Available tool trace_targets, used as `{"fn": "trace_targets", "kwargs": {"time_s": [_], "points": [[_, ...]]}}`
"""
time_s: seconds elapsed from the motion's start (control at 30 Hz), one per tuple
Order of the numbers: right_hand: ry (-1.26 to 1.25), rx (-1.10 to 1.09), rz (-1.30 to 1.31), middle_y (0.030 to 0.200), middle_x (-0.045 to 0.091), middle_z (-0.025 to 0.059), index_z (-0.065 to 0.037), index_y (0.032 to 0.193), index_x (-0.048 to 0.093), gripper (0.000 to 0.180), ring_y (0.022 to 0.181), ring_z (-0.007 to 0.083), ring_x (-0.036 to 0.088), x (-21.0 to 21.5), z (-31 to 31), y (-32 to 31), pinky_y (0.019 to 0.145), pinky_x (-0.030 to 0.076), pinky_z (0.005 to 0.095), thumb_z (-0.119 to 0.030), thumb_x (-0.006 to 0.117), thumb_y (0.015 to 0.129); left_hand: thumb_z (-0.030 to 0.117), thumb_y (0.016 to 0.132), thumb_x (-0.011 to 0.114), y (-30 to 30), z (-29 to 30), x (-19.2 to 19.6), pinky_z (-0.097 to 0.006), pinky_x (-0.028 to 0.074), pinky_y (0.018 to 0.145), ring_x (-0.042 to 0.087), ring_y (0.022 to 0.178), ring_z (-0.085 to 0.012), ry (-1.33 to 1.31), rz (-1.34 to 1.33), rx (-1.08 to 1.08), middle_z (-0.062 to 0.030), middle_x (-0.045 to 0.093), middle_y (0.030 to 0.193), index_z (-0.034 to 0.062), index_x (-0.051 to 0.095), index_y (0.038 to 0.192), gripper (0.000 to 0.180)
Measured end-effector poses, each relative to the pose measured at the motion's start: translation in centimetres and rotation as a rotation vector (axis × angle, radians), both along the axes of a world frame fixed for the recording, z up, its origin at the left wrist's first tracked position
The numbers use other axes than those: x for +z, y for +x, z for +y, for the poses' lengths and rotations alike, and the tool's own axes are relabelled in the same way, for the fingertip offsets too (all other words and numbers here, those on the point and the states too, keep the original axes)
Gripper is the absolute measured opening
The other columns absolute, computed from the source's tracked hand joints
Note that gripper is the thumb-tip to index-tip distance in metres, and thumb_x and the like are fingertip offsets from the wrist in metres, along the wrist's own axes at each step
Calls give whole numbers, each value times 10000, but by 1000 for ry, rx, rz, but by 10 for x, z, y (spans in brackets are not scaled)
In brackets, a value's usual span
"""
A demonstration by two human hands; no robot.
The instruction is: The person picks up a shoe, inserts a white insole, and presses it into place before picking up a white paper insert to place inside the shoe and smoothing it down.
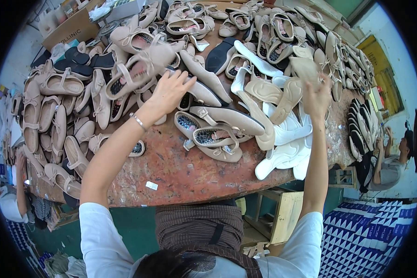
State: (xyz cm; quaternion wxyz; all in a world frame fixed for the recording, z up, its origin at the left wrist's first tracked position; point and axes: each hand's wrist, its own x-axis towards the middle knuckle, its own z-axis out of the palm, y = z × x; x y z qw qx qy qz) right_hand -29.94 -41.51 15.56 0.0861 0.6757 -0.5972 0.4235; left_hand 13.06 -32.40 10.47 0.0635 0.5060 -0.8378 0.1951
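My left hand (169,92) reaches over the shoe pile, fingers stretched and slightly apart. Just beyond it is a motion-blurred beige strap shoe (132,76), its patterned inside visible. Under my left fingertips lies another beige shoe (201,92), partly hidden by the hand. At the right, my right hand (317,99) is raised over the insoles, its fingers blurred and curled at the end of a beige insole (305,68). Below it lie more beige insoles (264,91) and white insoles (287,157). A pair of beige bow shoes (217,134) rests between my arms.
Beige shoes cover much of the worn red table (185,180). A cardboard box (72,34) stands at the far left. Shoes stand in rows (361,125) at the right edge, near another person (394,162). A wooden stool (287,215) is below the table.
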Motion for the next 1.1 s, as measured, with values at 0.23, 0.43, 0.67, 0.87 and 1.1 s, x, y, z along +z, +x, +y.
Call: {"fn": "trace_targets", "kwargs": {"time_s": [0.23, 0.43, 0.67, 0.87, 1.1], "points": [[395, 1085, -1392, 1304, 556, 185, 49, 1375, 450, 435, 1094, 161, 588, 80, 55, -21, 918, 508, 269, -4, 546, 954, 159, 900, 518, 36, -62, 22, -479, 534, 713, 678, 801, -368, 99, 454, 110, -206, 680, 804, 126, 691, 1036, 222], [491, 1031, -1344, 1236, 640, 172, 37, 1160, 598, 286, 1102, 246, 614, 60, 121, 18, 873, 502, 370, -170, 595, 963, 153, 967, 520, 43, -32, 91, -338, 467, 697, 617, 713, -212, -211, 1197, 116, -139, 674, 807, 64, 673, 1087, 214], [810, 773, -1293, 1194, 632, 266, 127, 1282, 523, 480, 956, 262, 697, 5, 214, 80, 763, 588, 340, -179, 537, 912, 19, 923, 509, 10, 154, 89, -258, 436, 709, 510, 770, -100, 330, 1202, 205, -69, 587, 807, -42, 616, 1069, 191], [1243, 1008, -1597, 1203, 604, 262, 92, 1360, 427, 548, 894, 225, 642, -44, 267, 142, 730, 582, 346, -352, 421, 1039, 23, 884, 543, 17, 280, -13, -433, 507, 767, 670, 861, -357, 623, 786, 623, -181, 688, 903, 14, 677, 1023, 193], [572, 807, -84, 1136, 587, 177, 30, 1390, 505, 458, 962, 297, 521, -47, 281, 154, 860, 412, 359, -140, 491, 965, 313, 815, 756, -8, 329, -45, -465, 500, 786, 590, 946, -384, 32, 503, 1039, -179, 535, 1071, 86, 574, 1284, 552]]}}
